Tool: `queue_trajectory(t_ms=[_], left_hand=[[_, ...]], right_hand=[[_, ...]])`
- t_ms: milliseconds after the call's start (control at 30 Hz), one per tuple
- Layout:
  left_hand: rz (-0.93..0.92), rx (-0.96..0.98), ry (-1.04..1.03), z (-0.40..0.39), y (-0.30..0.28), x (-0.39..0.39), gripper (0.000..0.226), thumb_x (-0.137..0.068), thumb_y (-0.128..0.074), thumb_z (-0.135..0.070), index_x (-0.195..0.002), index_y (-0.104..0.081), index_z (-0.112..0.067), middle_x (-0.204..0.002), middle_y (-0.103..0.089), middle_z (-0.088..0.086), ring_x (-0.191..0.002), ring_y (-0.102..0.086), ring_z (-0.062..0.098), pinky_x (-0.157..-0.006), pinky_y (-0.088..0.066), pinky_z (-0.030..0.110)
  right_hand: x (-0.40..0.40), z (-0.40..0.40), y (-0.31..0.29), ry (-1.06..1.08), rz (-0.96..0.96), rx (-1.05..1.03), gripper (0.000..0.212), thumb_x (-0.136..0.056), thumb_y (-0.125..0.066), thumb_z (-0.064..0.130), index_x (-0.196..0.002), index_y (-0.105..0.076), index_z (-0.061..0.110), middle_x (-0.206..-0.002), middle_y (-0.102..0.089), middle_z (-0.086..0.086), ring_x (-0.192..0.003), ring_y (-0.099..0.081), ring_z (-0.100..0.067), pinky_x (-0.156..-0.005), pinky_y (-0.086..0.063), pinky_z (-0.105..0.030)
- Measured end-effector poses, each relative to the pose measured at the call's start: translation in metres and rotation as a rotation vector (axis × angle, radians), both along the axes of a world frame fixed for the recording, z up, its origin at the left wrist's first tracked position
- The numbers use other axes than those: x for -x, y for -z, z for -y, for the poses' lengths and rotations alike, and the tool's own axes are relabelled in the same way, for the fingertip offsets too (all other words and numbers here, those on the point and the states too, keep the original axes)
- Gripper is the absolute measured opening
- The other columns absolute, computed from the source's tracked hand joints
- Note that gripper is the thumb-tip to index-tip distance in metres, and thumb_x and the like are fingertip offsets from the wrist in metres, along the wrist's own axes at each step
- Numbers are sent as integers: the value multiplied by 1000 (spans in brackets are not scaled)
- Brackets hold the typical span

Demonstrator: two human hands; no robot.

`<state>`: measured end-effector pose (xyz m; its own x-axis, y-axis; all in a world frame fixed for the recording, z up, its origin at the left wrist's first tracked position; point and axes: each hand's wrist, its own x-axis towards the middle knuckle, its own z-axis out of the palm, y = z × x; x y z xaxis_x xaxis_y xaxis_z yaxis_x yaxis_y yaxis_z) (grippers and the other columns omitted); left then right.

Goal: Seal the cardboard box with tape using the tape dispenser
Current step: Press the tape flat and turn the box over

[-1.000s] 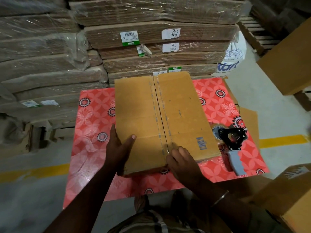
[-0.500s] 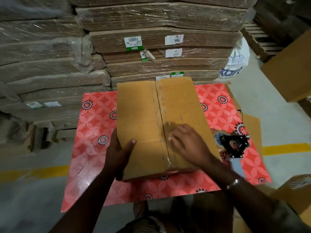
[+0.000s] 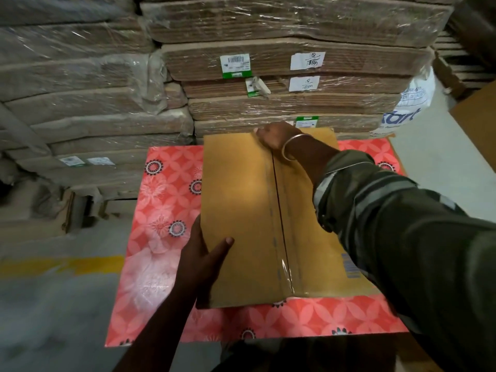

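The brown cardboard box [image 3: 241,210] lies flat-topped on a red flower-patterned table [image 3: 161,210]. Clear tape [image 3: 281,237] runs along its centre seam from the near edge to the far edge. My left hand [image 3: 204,259] grips the box's near left side, thumb on top. My right hand [image 3: 273,136] reaches across to the far edge, fingers curled over the end of the seam, pressing there. My right sleeve covers the box's right part. The tape dispenser is hidden behind my right arm.
Shrink-wrapped stacks of flat cardboard [image 3: 268,63] rise right behind the table. A white printed bag [image 3: 408,108] sits at the right rear. Another brown box [image 3: 477,114] stands at the far right. A yellow floor line [image 3: 61,264] runs on the left.
My right hand has slid along the taped seam from the near end to the far edge. The view has moved closer, and my arm now hides the dispenser.
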<state>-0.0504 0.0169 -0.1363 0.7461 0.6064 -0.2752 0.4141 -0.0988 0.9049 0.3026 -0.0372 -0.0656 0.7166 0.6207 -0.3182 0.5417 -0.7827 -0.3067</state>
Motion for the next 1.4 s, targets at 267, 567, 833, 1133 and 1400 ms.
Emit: queue_trajectory(t_ms=[267, 567, 833, 1133, 1400], left_hand=[[9, 38, -33, 6, -8, -1, 67, -89, -78, -37, -143, -42, -52, -118, -69, -31, -99, -70, -9, -69, -55, 8], [-1, 82, -35, 0, 2, 7, 68, -88, -79, -40, -146, -44, -47, -128, -69, -21, -107, -70, -1, -91, -59, 31], [53, 303, -75, 8, 2, 33, 44, -100, -66, -28, -142, -55, -34, -131, -70, -11, -116, -70, 14, -97, -56, 41], [47, 329, -191, 33, 9, 38, 41, -106, -54, -31, -146, -51, -29, -132, -69, -5, -118, -69, 21, -90, -57, 39], [69, 385, -278, 70, 7, 56, 55, -97, -63, -43, -147, -41, -41, -139, -63, -8, -124, -64, 23, -99, -54, 61]], right_hand=[[-8, -12, 16, 36, -24, 72, 77, -97, -19, 71, -153, -41, 22, -163, -35, -9, -151, -29, -31, -124, -11, -53], [41, 141, 16, 279, 170, -416, 73, -90, -45, 63, -146, -51, 16, -155, -45, -16, -146, -37, -31, -121, -28, -48], [171, 308, 54, 650, 68, -351, 75, -89, -60, 64, -142, -48, 11, -140, -54, -23, -130, -50, -37, -109, -41, -50], [205, 293, 95, 715, -254, -651, 67, -83, -62, 68, -104, -66, 4, -107, -70, -14, -102, -64, -29, -97, -48, -47], [138, 260, 87, 557, -192, -514, 59, -83, -52, 77, -82, -57, 18, -85, -62, -4, -83, -62, -30, -74, -48, -42]])
